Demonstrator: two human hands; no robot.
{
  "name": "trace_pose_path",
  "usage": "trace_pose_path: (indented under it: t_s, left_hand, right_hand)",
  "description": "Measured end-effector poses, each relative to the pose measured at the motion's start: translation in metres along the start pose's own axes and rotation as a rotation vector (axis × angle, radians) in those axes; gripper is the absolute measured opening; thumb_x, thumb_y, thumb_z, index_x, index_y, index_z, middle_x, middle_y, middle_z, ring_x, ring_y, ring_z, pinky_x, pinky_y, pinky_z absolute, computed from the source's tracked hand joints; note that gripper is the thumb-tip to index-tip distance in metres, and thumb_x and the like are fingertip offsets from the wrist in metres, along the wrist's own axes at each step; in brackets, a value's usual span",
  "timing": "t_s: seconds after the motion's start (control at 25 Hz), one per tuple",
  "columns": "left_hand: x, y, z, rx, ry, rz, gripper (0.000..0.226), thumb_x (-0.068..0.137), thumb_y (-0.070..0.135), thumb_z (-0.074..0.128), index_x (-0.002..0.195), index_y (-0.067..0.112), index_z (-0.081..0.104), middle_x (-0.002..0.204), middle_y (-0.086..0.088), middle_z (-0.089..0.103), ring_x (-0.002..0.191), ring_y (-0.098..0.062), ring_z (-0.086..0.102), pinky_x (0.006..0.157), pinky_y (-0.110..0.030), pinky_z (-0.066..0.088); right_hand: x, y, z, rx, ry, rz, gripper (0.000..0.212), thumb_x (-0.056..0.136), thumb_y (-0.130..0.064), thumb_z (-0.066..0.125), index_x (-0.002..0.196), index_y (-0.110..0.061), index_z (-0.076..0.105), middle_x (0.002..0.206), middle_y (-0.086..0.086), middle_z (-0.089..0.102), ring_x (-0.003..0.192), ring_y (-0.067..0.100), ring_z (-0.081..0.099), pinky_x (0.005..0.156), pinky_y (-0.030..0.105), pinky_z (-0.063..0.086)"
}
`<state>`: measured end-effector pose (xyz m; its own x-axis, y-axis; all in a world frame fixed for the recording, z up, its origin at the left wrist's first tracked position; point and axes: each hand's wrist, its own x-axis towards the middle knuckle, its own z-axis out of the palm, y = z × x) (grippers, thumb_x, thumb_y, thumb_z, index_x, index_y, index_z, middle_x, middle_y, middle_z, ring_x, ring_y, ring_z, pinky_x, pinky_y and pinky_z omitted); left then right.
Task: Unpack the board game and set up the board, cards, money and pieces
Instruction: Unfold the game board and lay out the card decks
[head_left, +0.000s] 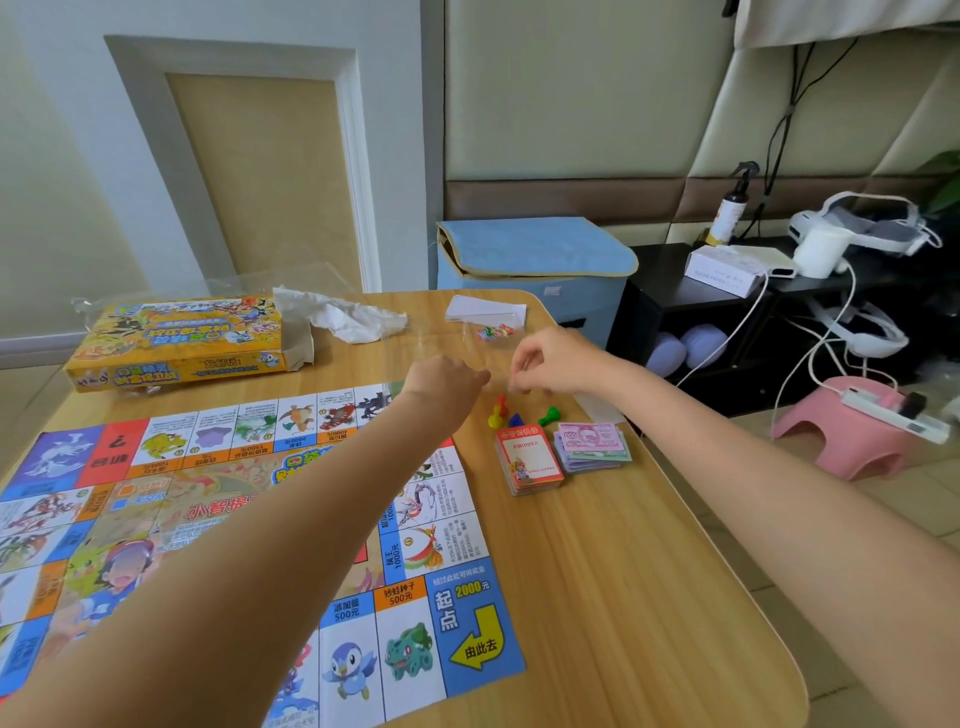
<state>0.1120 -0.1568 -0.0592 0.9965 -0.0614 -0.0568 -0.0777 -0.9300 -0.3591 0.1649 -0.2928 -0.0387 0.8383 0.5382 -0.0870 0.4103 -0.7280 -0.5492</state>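
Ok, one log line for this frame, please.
stage: emptying pieces | left hand and right hand: pinching clear bag | pawns: on table | board: unfolded

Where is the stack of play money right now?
In the head view, the play money lies on the table right of the board, just right of the card deck and below the green pawn.
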Motion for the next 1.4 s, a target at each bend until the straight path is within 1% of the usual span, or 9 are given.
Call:
trace_pose_path:
  t_s: [0.12,0.24,0.32,0.4,0.56,0.72,0.96,1.12,1.4]
  left_hand:
    - [0.001,-0.003,-0.001,-0.062,-0.022,-0.003,0.053,0.096,0.006,0.044,0.144,0.020,0.028,0.123,-0.007,0.055,0.110,-0.023,0.056,0.069,-0.026,0.041]
    - [0.000,-0.007,-0.003,-0.172,0.040,-0.018,0.049,0.093,0.004,0.043,0.140,0.018,0.036,0.126,-0.005,0.055,0.111,-0.025,0.055,0.076,-0.030,0.046]
    - [-0.005,-0.005,-0.006,-0.210,0.199,-0.014,0.042,0.093,0.005,0.042,0.134,0.017,0.045,0.127,-0.005,0.057,0.113,-0.024,0.055,0.086,-0.032,0.046]
    - [-0.011,0.005,-0.008,-0.346,0.317,0.068,0.035,0.096,0.013,0.042,0.130,0.016,0.050,0.129,-0.005,0.056,0.115,-0.023,0.054,0.093,-0.034,0.046]
    - [-0.024,0.042,-0.018,-0.719,0.218,0.227,0.044,0.094,0.037,0.049,0.133,0.016,0.048,0.132,-0.001,0.054,0.119,-0.020,0.051,0.102,-0.037,0.038]
    - [-0.018,0.062,-0.013,-0.749,0.099,0.214,0.064,0.085,0.049,0.059,0.138,0.019,0.039,0.133,0.002,0.053,0.123,-0.019,0.048,0.106,-0.038,0.031]
    - [-0.018,0.070,0.004,-0.736,0.177,0.113,0.072,0.081,0.049,0.063,0.138,0.020,0.031,0.125,0.003,0.060,0.119,-0.020,0.050,0.103,-0.035,0.024]
    - [-0.023,0.071,0.005,-0.723,0.207,0.090,0.073,0.082,0.048,0.062,0.139,0.019,0.026,0.122,0.001,0.062,0.119,-0.021,0.051,0.107,-0.035,0.021]
    - [-0.024,0.072,0.006,-0.735,0.222,0.121,0.079,0.082,0.049,0.063,0.142,0.019,0.021,0.128,0.006,0.059,0.127,-0.020,0.044,0.110,-0.038,0.017]
  right_hand:
    - [-0.018,0.005,0.005,-0.079,-0.147,-0.010,0.015,0.085,-0.021,0.066,0.097,-0.012,0.067,0.091,-0.001,0.065,0.084,0.012,0.060,0.073,0.024,0.050]
    - [-0.021,0.015,-0.010,0.050,0.093,-0.004,0.017,0.088,-0.019,0.063,0.100,-0.008,0.068,0.089,0.002,0.067,0.071,0.004,0.057,0.068,0.018,0.045]
    - [-0.016,0.039,-0.023,0.019,0.272,0.141,0.019,0.085,-0.020,0.067,0.092,-0.002,0.068,0.093,0.012,0.068,0.079,0.016,0.061,0.073,0.027,0.046]
    - [-0.018,0.067,-0.022,-0.110,0.209,0.375,0.033,0.081,-0.032,0.071,0.074,-0.002,0.059,0.078,0.014,0.060,0.071,0.023,0.056,0.061,0.030,0.041]
    - [-0.031,0.094,-0.001,0.133,0.137,0.564,0.036,0.077,-0.034,0.074,0.079,-0.004,0.054,0.076,0.011,0.057,0.056,0.017,0.048,0.049,0.025,0.037]
    - [-0.038,0.086,-0.019,0.017,0.322,0.373,0.017,0.078,-0.014,0.072,0.069,-0.014,0.057,0.083,0.009,0.062,0.074,0.021,0.057,0.062,0.028,0.045]
    - [-0.067,0.049,-0.030,-0.245,0.066,-0.146,0.019,0.080,-0.005,0.061,0.070,-0.018,0.049,0.077,-0.001,0.057,0.078,0.017,0.052,0.070,0.030,0.043]
    - [-0.074,0.056,-0.016,-0.295,0.019,-0.176,0.022,0.082,-0.009,0.060,0.071,-0.024,0.048,0.084,-0.007,0.053,0.085,0.010,0.042,0.080,0.029,0.041]
    - [-0.074,0.060,-0.013,-0.249,0.022,-0.198,0.012,0.081,-0.014,0.066,0.077,-0.023,0.059,0.081,-0.016,0.049,0.076,-0.002,0.043,0.073,0.021,0.035]
